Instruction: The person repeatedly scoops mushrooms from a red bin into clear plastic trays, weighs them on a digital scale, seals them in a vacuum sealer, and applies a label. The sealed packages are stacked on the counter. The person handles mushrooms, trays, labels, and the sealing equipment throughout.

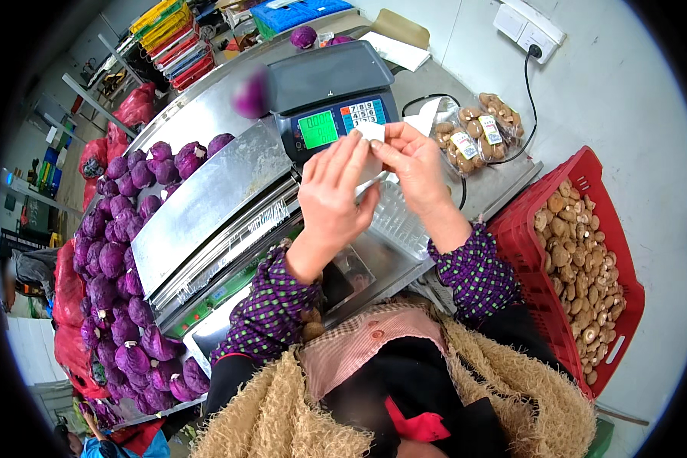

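Observation:
My left hand (332, 197) and my right hand (414, 164) meet in front of a dark weighing scale (330, 84) with a green display. Both hands pinch a small white paper label (372, 149) between their fingertips, the left from below, the right from above. Under the hands lies a clear plastic tray (401, 221) on the steel counter (206, 195). My sleeves are purple with green dots.
Two wrapped packs of brown mushrooms (477, 133) lie right of the scale. A red crate (527, 259) of loose mushrooms stands at the right. Several wrapped purple cabbages (118, 259) are heaped at the left. A wall socket (528, 27) with a black cable is behind.

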Tool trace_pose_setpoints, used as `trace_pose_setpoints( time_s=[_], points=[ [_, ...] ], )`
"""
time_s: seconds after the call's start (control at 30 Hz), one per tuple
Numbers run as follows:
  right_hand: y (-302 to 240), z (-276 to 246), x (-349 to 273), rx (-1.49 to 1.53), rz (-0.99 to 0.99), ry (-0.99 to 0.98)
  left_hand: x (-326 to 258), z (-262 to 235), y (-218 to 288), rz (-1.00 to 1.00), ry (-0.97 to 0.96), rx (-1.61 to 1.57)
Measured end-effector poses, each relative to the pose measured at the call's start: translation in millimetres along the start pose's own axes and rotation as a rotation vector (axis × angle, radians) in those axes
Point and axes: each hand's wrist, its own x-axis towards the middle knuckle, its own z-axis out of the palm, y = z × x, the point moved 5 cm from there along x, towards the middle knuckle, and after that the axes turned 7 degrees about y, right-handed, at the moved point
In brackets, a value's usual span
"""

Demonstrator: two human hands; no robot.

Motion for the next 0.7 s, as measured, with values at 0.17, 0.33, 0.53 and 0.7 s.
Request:
trace_pose_setpoints(
  time_s=[0.17, 0.33, 0.53, 0.7],
  points=[
    [-19.9, -4.4, 9.8, 0.049, 0.020, -0.188, -24.9, 5.1, -41.8, -0.962, -0.420, -1.096],
    [-18.6, -5.5, 26.7, 0.041, -0.023, -0.144, -45.1, 10.5, -36.4, -1.001, -0.446, -0.996],
    [-43.2, 18.3, -19.7, -0.898, -0.548, -0.248, -42.0, 0.1, -45.6, -0.904, -0.272, -0.817],
    [-19.9, 24.6, -29.0, -0.753, -0.405, -0.262, -26.9, -12.0, -40.8, -0.382, -0.119, -0.474]
  ],
)
